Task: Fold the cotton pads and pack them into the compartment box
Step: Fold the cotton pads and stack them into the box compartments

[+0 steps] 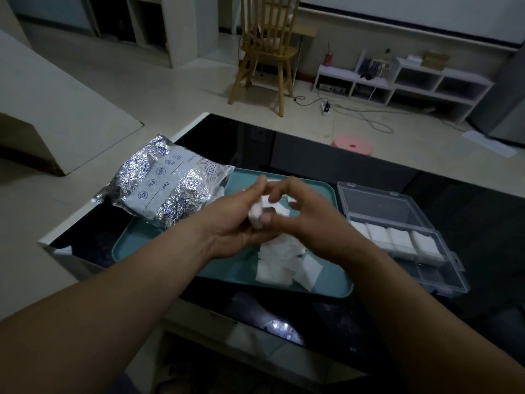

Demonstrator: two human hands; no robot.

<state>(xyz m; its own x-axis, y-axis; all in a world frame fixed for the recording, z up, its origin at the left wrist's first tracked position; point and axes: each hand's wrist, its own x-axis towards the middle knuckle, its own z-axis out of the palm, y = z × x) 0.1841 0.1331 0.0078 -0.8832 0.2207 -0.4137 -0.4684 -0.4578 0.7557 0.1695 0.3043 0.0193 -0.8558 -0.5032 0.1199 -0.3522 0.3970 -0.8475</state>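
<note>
A soft white cotton pad (263,206) is being pinched in the curled fingers of the left hand (237,223) and right hand (304,213) above the teal tray (136,250). Its long axis is being held roughly left to right, and it is partly hidden by fingers. Bare tray room is being left at the near-left corner. The clear compartment box (434,280) is being shown open just right of the tray, with one row filled.

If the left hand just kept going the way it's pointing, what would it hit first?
The left hand would likely meet the right hand first, just across the cotton pad both pinch.
</note>
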